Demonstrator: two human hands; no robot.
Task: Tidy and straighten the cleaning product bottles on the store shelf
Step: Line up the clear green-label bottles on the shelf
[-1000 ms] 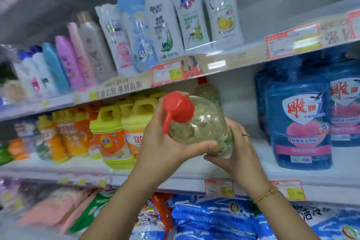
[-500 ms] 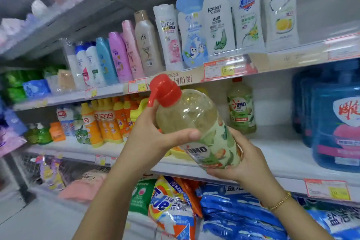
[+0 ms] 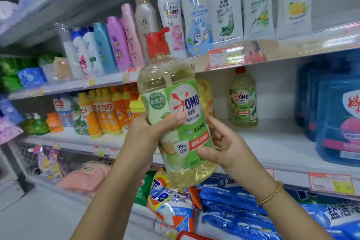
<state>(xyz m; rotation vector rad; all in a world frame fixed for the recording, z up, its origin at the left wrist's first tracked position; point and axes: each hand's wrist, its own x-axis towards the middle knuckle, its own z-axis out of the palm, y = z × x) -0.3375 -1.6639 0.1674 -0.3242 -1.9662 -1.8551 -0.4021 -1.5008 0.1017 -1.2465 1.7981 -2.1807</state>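
Observation:
I hold a clear OMO dish-soap bottle [image 3: 175, 107] with a red pump cap and green label, nearly upright in front of the middle shelf, label facing me. My left hand [image 3: 150, 132] grips its left side with the thumb across the label. My right hand [image 3: 224, 146] clasps its lower right side. A second, smaller-looking OMO bottle [image 3: 243, 97] stands alone on the middle shelf [image 3: 272, 142] behind and to the right.
Orange and yellow detergent bottles [image 3: 103, 113] crowd the shelf's left part; large blue jugs [image 3: 335, 115] stand at the right. Shampoo bottles [image 3: 224, 6] line the shelf above. Tide bags [image 3: 171, 204] and blue bags [image 3: 243, 210] fill the bottom shelf. Bare shelf lies around the lone OMO bottle.
The bottle has swung from tilted cap-toward-me to nearly upright, its label now facing me. Both hands slid down onto its label area, and the view shifted left.

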